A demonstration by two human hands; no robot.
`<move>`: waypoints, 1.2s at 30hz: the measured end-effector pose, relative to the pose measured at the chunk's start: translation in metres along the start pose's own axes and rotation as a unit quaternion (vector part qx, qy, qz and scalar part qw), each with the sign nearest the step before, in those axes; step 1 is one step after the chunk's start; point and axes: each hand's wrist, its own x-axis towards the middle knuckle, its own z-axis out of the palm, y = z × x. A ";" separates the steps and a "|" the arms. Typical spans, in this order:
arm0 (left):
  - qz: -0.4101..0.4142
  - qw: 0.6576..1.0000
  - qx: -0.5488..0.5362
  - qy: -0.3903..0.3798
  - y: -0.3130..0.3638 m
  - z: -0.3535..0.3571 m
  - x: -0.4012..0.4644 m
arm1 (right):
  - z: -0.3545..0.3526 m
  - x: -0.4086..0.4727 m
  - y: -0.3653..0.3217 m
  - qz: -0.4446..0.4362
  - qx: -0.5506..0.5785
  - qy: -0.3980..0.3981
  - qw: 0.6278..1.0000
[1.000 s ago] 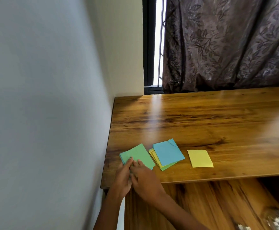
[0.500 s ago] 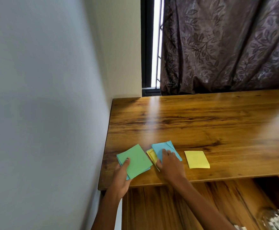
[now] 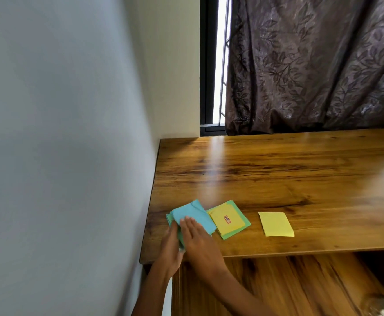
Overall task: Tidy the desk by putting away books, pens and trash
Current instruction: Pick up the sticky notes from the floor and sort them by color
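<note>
Wooden worktop (image 3: 277, 179) by the wall: blue paper (image 3: 195, 215) on a stack at its near-left edge, left hand (image 3: 171, 245) gripping beneath, right hand (image 3: 197, 238) flat on top. Light, floppy, slippery; best pinched by edges. 2 more piles right.

Home room: wooden desk (image 3: 277, 179) in wall corner, leaf-patterned dark curtain (image 3: 311, 65) over barred window (image 3: 218, 60).
</note>
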 end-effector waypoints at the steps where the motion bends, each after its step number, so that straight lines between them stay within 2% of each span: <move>1: -0.029 0.998 -0.047 0.039 0.003 -0.002 -0.011 | 0.009 0.000 -0.002 -0.021 0.006 -0.028 0.999; 2: -0.007 0.987 0.152 0.045 0.002 -0.004 -0.021 | 0.014 0.000 -0.002 -0.028 0.011 -0.039 0.999; 3: -0.002 0.988 0.135 0.070 0.004 -0.001 -0.020 | 0.018 0.001 -0.003 -0.030 0.010 -0.040 0.999; 4: -0.072 0.995 -0.063 -0.024 0.009 0.005 -0.023 | 0.020 0.001 -0.003 -0.036 0.011 -0.039 0.999; 5: -0.042 0.998 0.036 -0.024 0.008 0.013 -0.017 | 0.022 0.002 -0.003 -0.042 0.018 -0.043 0.998; 6: 0.005 0.997 0.076 0.022 0.013 0.006 -0.012 | 0.021 0.002 -0.001 -0.049 0.034 -0.041 0.997; 8: 0.065 0.995 0.074 0.016 0.025 0.001 -0.016 | 0.016 0.001 0.005 -0.039 0.103 0.008 0.994; 11: 0.116 0.989 0.093 0.013 0.017 0.008 -0.015 | 0.001 0.003 0.024 0.091 0.202 0.153 0.963; 12: 0.114 0.989 0.090 0.012 0.017 0.012 -0.017 | -0.003 0.006 0.035 0.135 0.198 0.188 0.953; 13: 0.109 0.990 0.092 0.019 0.019 0.014 -0.019 | -0.005 0.009 0.045 0.173 0.173 0.191 0.951; 15: 0.101 0.990 0.096 0.036 0.021 0.014 -0.018 | -0.005 0.013 0.067 0.245 0.117 0.111 0.956; 17: 0.090 0.990 0.099 0.041 0.020 0.015 -0.019 | -0.004 0.011 0.082 0.303 0.109 0.011 0.947; 18: 0.088 0.990 0.098 0.043 0.019 0.014 -0.017 | -0.002 0.009 0.087 0.318 0.112 -0.011 0.942; 23: 0.089 0.991 0.093 0.043 0.019 0.011 -0.014 | 0.002 0.006 0.091 0.322 0.105 0.012 0.941; 36: 0.085 0.990 0.097 0.048 0.018 0.009 -0.012 | -0.005 0.006 0.089 0.322 0.104 0.013 0.941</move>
